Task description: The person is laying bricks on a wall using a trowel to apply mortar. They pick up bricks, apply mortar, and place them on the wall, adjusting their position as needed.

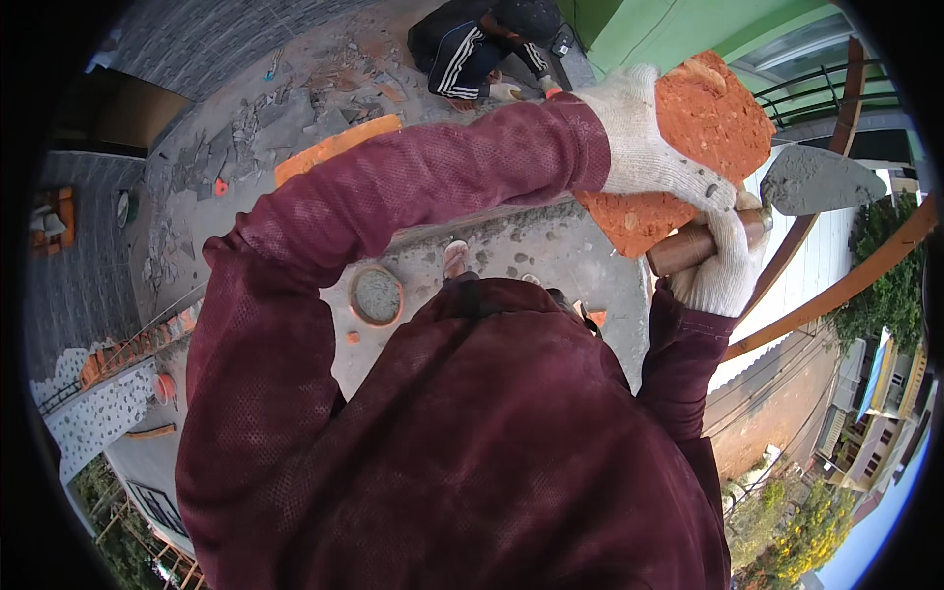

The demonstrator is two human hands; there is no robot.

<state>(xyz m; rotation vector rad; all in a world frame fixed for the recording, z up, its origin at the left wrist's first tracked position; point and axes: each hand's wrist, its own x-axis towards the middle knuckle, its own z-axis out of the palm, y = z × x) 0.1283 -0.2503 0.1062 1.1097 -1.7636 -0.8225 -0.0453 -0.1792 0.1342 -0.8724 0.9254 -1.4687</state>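
My left hand (629,133), in a white knit glove, is closed on a rough orange-red brick (713,113). More brick surface shows below the hand; whether it is the same piece I cannot tell. Close beside it, my right hand (725,264), gloved alike, grips the brown handle of a trowel (821,180). The trowel's grey, mortar-smeared blade points to the right, beyond the brick. The fingertips of both gloves meet or nearly meet at the brick's lower right edge.
A round tub of grey mortar (377,296) stands on the floor below my left arm. Another person (477,49) crouches at the top among broken tile pieces. A green wall (678,29) and a curved rusty metal bar (836,285) flank my hands. Buildings and ground lie far below, right.
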